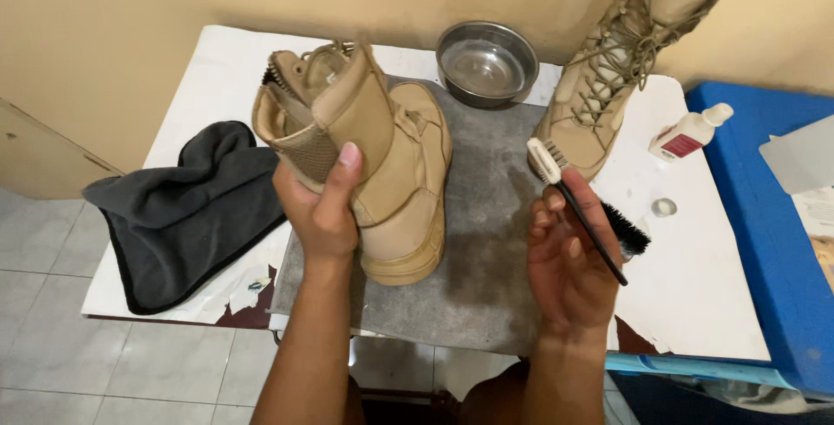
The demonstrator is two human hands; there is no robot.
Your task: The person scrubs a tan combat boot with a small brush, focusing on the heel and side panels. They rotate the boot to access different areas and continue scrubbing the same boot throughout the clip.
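head cam | looks steeply down | close over table (695, 303)

Looks like a corner of a home — a makeshift shoe-care spot, not a shop or workshop. Plain yellowish painted wall (130, 8) behind, pale grey tiled floor (43, 338) below. Small worktop (695, 303) pushed against the wall, its white covering torn and peeling at the front edge, a grey mat (486, 251) laid over the middle. Household cleaning bits spread about — a dark grey cloth (182, 217) draped over the left edge, a steel bowl (486, 60) at the back, a small white bottle (691, 134) lying down, a tan lace-up boot (621, 69) leaning against the wall. Blue surface (764, 243) just beside, to the right.
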